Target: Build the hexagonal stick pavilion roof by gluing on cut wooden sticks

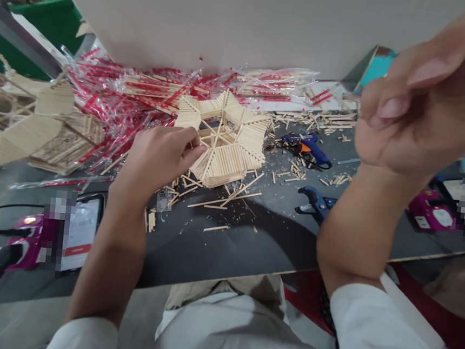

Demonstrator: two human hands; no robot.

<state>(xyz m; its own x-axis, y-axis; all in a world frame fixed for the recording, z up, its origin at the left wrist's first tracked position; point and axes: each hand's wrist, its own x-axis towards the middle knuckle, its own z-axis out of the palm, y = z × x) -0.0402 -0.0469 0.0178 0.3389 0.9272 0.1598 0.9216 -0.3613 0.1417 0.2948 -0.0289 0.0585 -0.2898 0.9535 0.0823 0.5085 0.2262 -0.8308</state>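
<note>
A star-shaped frame built from stacked thin wooden sticks [225, 166] stands on the dark table, with sticks crossing its open middle. My left hand [163, 149] is closed at its left side, thumb and fingers pinching near the crossing sticks. My right hand [426, 99] is raised close to the camera at the upper right, well apart from the frame. Its fingers are curled, and the top of the hand runs towards the picture's edge, so anything in them is hidden. Loose sticks [226, 200] lie just in front of the frame.
Red-and-clear plastic wrappers [113, 91] with sticks pile up behind. A blue glue gun [314, 150] and a blue-handled cutter [315, 202] lie right of the frame. Another stick structure [29, 118] stands left, near a phone [83, 232] and a purple power adapter [27, 238].
</note>
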